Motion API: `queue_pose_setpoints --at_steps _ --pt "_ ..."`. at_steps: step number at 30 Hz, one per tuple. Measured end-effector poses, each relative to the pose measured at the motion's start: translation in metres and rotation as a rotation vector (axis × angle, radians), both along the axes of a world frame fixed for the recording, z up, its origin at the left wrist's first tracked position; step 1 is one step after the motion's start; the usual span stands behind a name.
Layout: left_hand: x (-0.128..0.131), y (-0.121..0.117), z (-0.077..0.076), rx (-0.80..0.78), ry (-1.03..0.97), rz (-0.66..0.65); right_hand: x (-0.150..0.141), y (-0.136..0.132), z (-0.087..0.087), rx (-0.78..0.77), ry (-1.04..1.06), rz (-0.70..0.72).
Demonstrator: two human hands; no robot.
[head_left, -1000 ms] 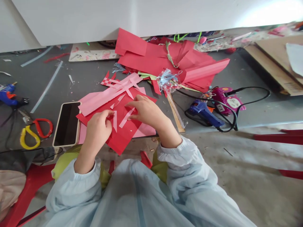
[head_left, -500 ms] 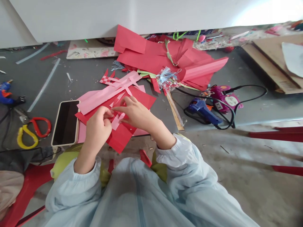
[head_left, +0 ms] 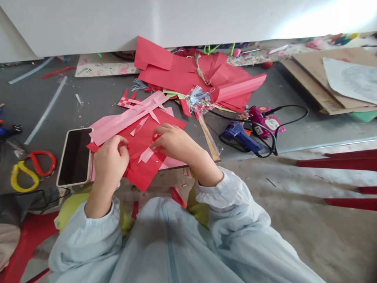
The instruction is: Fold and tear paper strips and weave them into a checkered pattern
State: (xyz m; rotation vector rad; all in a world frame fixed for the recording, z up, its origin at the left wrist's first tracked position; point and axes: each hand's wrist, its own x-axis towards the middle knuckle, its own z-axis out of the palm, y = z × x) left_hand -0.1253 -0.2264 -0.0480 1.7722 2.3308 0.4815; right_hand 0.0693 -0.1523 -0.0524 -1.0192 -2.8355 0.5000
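A red paper sheet lies at the near edge of the grey table, with pink paper strips across and under it. My left hand is closed, pinching the sheet's left part near a slit. My right hand rests on the sheet with its fingers pinched around a pink strip that pokes out toward me. Both forearms wear pale blue sleeves.
A phone lies left of the sheet, with red and yellow scissors further left. A red paper pile sits behind. A blue glue gun, a purple one with black cable, a wooden ruler and cardboard lie right.
My right hand drew back from the left hand and now pinches the pink strip nearer the sheet's middle. The view shifted slightly right.
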Motion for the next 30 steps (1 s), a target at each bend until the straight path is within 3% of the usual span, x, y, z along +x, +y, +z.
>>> queue_pose_setpoints --at_steps 13,18,22,25,30 --pt "-0.012 -0.003 -0.006 0.137 0.000 -0.003 0.054 0.005 -0.011 0.168 -0.091 -0.445" --pt "-0.023 -0.006 -0.003 0.194 0.003 0.048 0.037 -0.006 -0.021 0.169 0.101 -0.228" --pt "-0.026 -0.008 0.001 0.202 0.012 0.062 0.014 -0.019 -0.031 0.155 0.141 -0.079" --pt "-0.027 -0.010 0.003 0.192 0.009 0.056 0.003 -0.024 -0.032 0.146 0.118 -0.135" --pt "-0.027 -0.011 0.003 0.199 0.006 0.049 0.004 -0.016 -0.025 0.158 -0.027 -0.387"
